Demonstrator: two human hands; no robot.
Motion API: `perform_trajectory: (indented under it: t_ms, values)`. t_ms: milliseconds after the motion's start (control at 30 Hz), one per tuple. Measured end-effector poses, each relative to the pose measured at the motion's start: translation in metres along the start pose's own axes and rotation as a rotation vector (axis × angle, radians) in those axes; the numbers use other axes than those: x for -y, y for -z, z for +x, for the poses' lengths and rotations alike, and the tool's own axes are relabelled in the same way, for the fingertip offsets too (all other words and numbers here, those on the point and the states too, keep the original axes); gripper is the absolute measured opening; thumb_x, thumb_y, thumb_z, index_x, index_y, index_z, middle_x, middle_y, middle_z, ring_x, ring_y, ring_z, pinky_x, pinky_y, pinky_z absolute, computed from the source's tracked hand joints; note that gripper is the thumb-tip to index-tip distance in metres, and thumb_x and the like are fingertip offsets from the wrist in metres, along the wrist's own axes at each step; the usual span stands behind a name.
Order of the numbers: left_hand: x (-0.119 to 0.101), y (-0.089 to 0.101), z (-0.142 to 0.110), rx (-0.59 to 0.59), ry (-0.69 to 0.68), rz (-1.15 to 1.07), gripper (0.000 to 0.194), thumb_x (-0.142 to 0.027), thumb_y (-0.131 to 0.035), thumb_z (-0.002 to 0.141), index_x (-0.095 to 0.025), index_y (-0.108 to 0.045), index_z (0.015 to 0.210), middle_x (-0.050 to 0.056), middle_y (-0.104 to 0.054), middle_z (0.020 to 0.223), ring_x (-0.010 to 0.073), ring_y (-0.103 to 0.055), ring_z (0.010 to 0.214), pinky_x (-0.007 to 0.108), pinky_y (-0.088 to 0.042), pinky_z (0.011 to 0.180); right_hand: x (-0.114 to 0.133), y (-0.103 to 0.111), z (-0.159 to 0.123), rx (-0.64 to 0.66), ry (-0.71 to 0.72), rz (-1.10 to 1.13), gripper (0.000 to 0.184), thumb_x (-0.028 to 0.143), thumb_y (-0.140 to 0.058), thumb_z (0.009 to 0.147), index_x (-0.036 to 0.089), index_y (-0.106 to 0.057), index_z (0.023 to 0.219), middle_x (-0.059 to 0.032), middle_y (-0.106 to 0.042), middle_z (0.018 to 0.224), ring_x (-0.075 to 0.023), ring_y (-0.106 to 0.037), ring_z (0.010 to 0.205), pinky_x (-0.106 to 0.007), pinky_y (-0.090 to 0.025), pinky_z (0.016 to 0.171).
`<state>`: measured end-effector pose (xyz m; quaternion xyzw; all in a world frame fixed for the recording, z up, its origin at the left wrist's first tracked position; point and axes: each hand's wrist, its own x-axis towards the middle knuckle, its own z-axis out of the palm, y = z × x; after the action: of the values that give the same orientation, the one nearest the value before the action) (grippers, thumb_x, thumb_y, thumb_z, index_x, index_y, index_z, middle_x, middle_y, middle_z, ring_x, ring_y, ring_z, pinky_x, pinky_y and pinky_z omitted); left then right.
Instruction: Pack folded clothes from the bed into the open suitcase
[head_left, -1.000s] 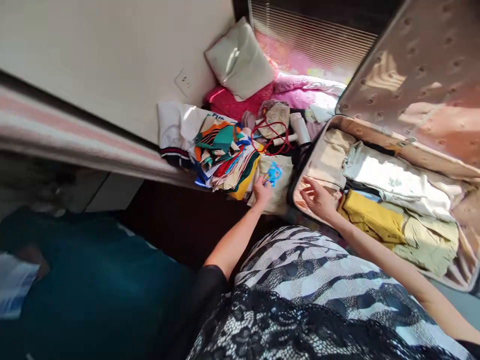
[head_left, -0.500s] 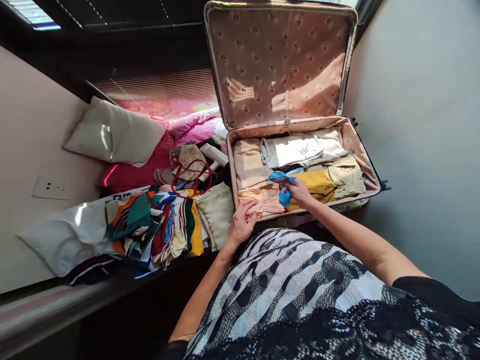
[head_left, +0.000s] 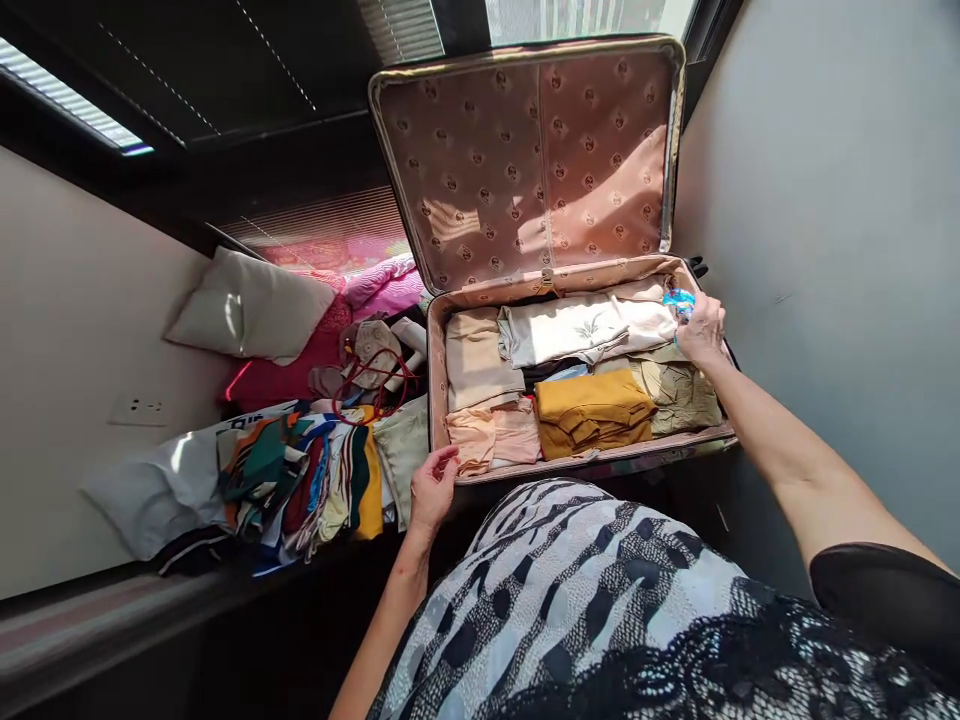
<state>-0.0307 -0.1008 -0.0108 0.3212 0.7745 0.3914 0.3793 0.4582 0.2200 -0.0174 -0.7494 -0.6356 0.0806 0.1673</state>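
Observation:
An open suitcase with a pink patterned lining holds several folded garments. At its right end my right hand is closed around a small bunched blue cloth, over the end of the white folded garment. My left hand is at the front left corner, fingers curled over the suitcase rim beside the peach garment. A mustard folded garment lies along the front, with a khaki one to its right and a beige one at the left.
Left of the suitcase lie a pile of colourful clothes, a red cord and a pale green cushion. A cream pillow rests farther back. The raised lid stands behind, and a wall borders the right.
My right hand has carried the blue cloth from above the mustard garment to the suitcase's right end. My left hand has shifted from the peach garment to the front left corner. The view has turned slightly.

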Motion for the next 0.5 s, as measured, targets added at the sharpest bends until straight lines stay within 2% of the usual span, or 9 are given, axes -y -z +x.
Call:
perform_trajectory:
  t_ms: [67, 100, 200, 300, 367, 500]
  values:
    - [-0.001, -0.002, -0.006, -0.029, 0.025, 0.032, 0.041, -0.055, -0.077, 0.077, -0.019, -0.078, 0.097, 0.011, -0.084, 0.102, 0.0266, -0.080, 0.092, 0.040, -0.067, 0.088, -0.002, -0.009, 0.018, 0.037, 0.131, -0.098, 0.053, 0.018, -0.053, 0.098, 0.000, -0.060, 0.148, -0.0380, -0.036, 0.167, -0.0367, -0.036, 0.145, -0.057, -0.031, 0.109]
    - [0.000, -0.002, -0.010, -0.044, 0.036, 0.043, 0.043, -0.057, -0.077, 0.077, -0.019, -0.078, 0.097, 0.011, -0.084, 0.103, 0.0272, -0.080, 0.093, 0.040, -0.067, 0.089, -0.005, -0.016, 0.023, 0.085, 0.193, -0.124, 0.051, 0.015, -0.050, 0.098, 0.002, -0.063, 0.146, -0.0358, -0.034, 0.171, -0.0364, -0.032, 0.149, -0.058, -0.029, 0.110]
    - [0.008, 0.001, -0.020, -0.082, 0.067, 0.050, 0.045, -0.062, -0.076, 0.077, -0.021, -0.077, 0.097, 0.011, -0.083, 0.103, 0.0289, -0.081, 0.095, 0.042, -0.068, 0.089, -0.018, -0.043, 0.028, 0.244, 0.292, -0.126, 0.047, 0.009, -0.045, 0.098, 0.007, -0.070, 0.138, -0.0328, -0.040, 0.168, -0.0339, -0.033, 0.149, -0.057, -0.031, 0.109]
    - [0.021, 0.005, -0.030, -0.104, 0.109, 0.050, 0.047, -0.065, -0.077, 0.077, -0.022, -0.076, 0.096, 0.010, -0.083, 0.100, 0.0296, -0.081, 0.094, 0.043, -0.069, 0.086, -0.031, -0.064, 0.029, 0.286, 0.235, -0.122, 0.050, 0.011, -0.044, 0.098, 0.003, -0.069, 0.141, -0.0387, -0.044, 0.162, -0.0352, -0.041, 0.143, -0.055, -0.036, 0.104]
    - [0.028, 0.005, -0.037, -0.129, 0.139, 0.049, 0.046, -0.064, -0.077, 0.076, -0.022, -0.077, 0.096, 0.009, -0.083, 0.099, 0.0287, -0.081, 0.090, 0.042, -0.068, 0.085, -0.032, -0.071, 0.033, 0.296, 0.191, -0.132, 0.054, 0.014, -0.044, 0.097, 0.001, -0.067, 0.144, -0.0418, -0.049, 0.156, -0.0369, -0.048, 0.139, -0.056, -0.038, 0.101]
    - [0.034, 0.002, -0.050, -0.219, 0.185, -0.063, 0.038, -0.051, -0.078, 0.077, -0.018, -0.077, 0.097, 0.010, -0.083, 0.099, 0.0245, -0.080, 0.086, 0.038, -0.067, 0.084, -0.026, -0.069, 0.038, 0.295, 0.171, -0.170, 0.063, 0.026, -0.039, 0.096, -0.006, -0.067, 0.142, -0.0518, -0.057, 0.132, -0.0484, -0.058, 0.130, -0.068, -0.037, 0.095]
